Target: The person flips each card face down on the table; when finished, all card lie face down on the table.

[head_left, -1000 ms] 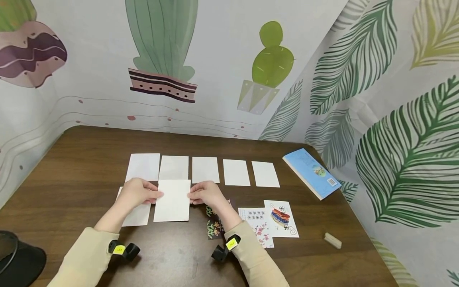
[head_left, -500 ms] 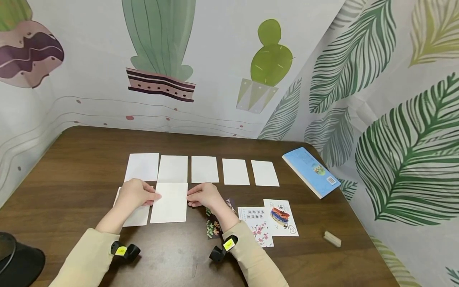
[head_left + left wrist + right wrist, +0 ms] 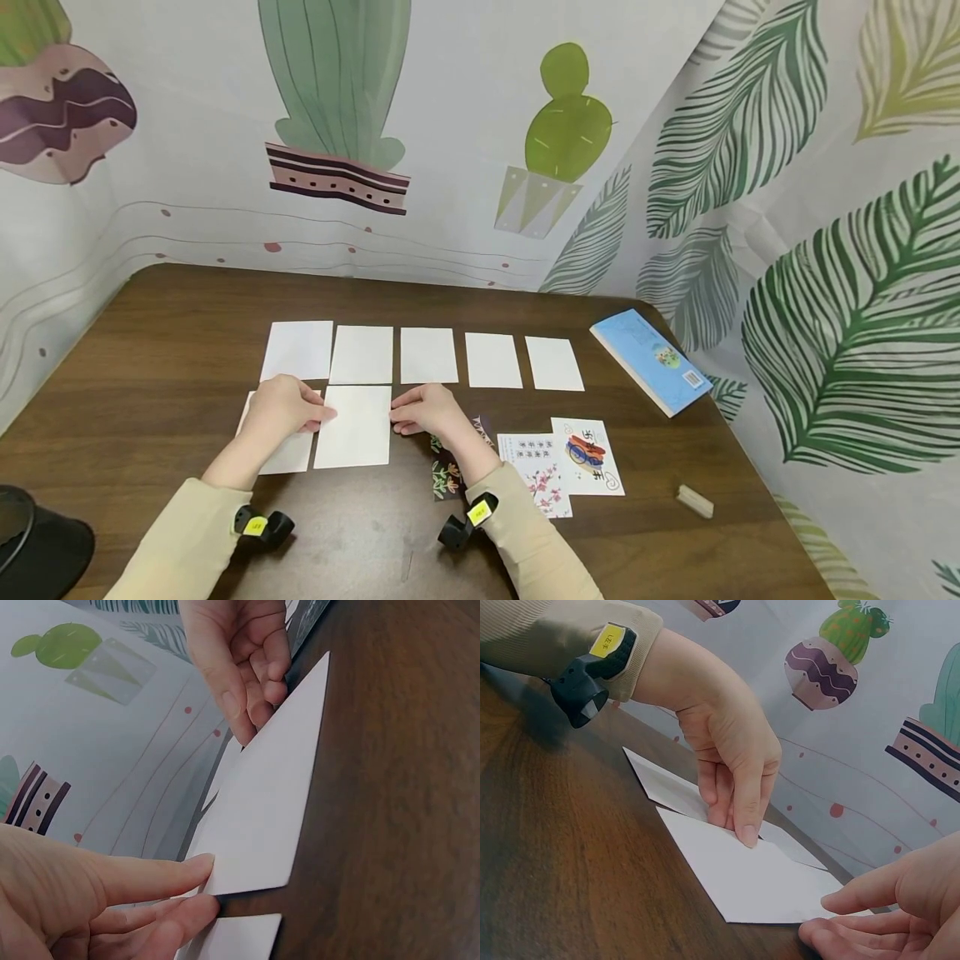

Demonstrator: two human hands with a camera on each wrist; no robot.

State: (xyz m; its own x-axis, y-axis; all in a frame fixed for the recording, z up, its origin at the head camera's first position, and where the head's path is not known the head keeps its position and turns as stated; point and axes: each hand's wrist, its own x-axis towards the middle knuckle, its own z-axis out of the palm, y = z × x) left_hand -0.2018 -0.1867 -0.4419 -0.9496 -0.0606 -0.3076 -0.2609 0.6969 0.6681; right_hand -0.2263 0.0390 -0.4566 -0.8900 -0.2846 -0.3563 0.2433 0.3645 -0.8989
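Card (image 3: 352,427) shifted nearer, left hand (image 3: 283,410), right hand (image 3: 432,414) at edges, tabletop (image 3: 352,517) below

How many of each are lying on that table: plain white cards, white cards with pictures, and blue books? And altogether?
Plain white cards: 7
White cards with pictures: 2
Blue book: 1
Total: 10
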